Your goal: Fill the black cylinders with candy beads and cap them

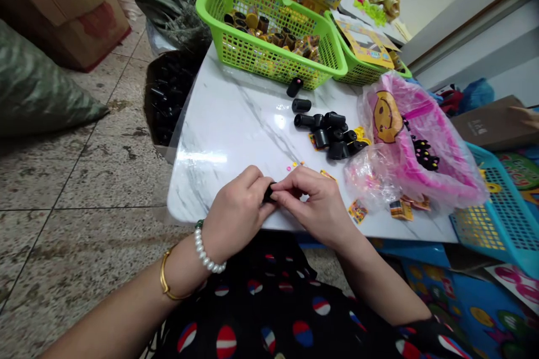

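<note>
In the head view, we have a small black piece (268, 194) by the bench's (219, 129) near edge. Our left hand (239, 199) is wrapped round it; our right hand's (322, 208) fingertips are together at its end. We see black and yellow bits (263, 27) in the green basket (269, 61), and little black things (426, 155) in the pink tub (452, 137).

Speckled tile floor (109, 176), marbled white table (236, 129)

A white-beaded bracelet (206, 255) and golden bangle (164, 276) accompany black clothing (252, 317) dotted red, white, blue.
</note>
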